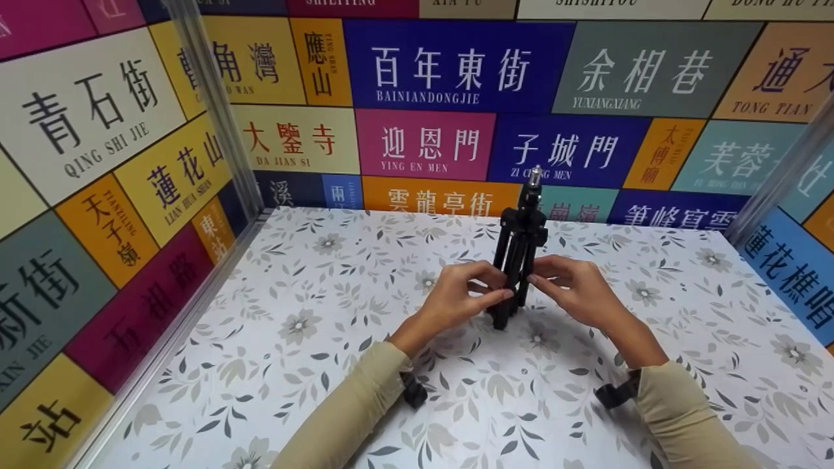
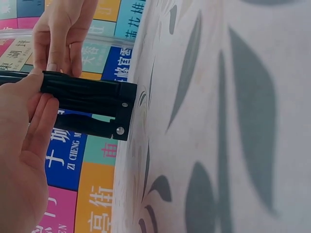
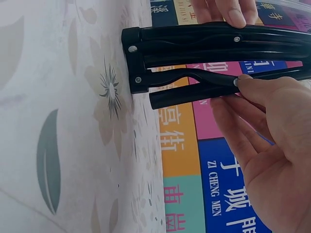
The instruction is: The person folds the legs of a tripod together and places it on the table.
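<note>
A small black tripod (image 1: 523, 221) stands upright on the table, its legs folded close together and a silver screw tip on top. From the left, my left hand (image 1: 456, 296) pinches one of its legs between thumb and fingers. My right hand (image 1: 576, 293) pinches a leg on the other side. In the right wrist view, that leg (image 3: 184, 94) angles slightly away from the others, with its free end apart from the bottom bracket (image 3: 135, 60). The left wrist view shows the lower end of the tripod (image 2: 87, 94) close to the tabletop.
A white tabletop (image 1: 300, 391) with a grey leaf and flower print lies under the hands. Colourful panels with street names (image 1: 456, 65) rise behind it and at both sides. Black straps with small mounts (image 1: 414, 391) sit at the wrists.
</note>
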{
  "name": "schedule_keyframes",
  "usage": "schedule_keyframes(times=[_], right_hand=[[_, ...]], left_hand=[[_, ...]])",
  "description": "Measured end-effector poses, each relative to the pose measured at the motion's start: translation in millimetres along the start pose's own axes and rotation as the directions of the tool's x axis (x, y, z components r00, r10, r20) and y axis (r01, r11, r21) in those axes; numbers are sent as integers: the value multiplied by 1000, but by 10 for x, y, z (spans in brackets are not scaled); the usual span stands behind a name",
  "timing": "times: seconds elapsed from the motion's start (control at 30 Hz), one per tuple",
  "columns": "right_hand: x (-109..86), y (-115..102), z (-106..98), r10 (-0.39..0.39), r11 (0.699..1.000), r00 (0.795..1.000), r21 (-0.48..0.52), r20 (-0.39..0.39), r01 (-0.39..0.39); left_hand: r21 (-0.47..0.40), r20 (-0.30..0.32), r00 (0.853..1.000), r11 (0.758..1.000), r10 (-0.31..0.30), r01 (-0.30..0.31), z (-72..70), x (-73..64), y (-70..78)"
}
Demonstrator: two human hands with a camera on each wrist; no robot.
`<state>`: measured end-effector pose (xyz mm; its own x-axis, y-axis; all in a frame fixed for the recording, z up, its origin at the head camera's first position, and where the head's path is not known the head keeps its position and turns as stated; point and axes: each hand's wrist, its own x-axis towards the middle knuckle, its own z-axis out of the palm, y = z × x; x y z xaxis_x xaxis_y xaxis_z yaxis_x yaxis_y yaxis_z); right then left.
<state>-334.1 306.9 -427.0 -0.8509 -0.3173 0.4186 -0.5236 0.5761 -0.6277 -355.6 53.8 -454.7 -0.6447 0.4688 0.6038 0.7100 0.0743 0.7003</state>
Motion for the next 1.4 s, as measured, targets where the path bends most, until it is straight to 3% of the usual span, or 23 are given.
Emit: schedule_keyframes(times=[0.37, 0.7, 1.0, 1.2, 1.4], right_hand=[[0, 4, 22, -28, 1000, 1000, -4, 13, 28], [4, 11, 42, -40, 999, 999, 12, 23, 39], [-1, 35, 58, -41, 999, 999, 16, 28, 40], [-6, 15, 62, -36, 999, 999, 41, 37, 34], [-11, 21, 105, 32, 995, 995, 87, 91, -40]], left_hand=[[31, -16, 1000, 999, -10, 11, 13, 3, 25], [51, -20, 999, 998, -31, 32, -29, -16, 292], [57, -15, 1000, 998, -27, 28, 21, -8, 58], [48, -6, 1000, 999, -20, 20, 12, -7, 32], [15, 4, 999, 999, -43, 43, 17, -2, 25]])
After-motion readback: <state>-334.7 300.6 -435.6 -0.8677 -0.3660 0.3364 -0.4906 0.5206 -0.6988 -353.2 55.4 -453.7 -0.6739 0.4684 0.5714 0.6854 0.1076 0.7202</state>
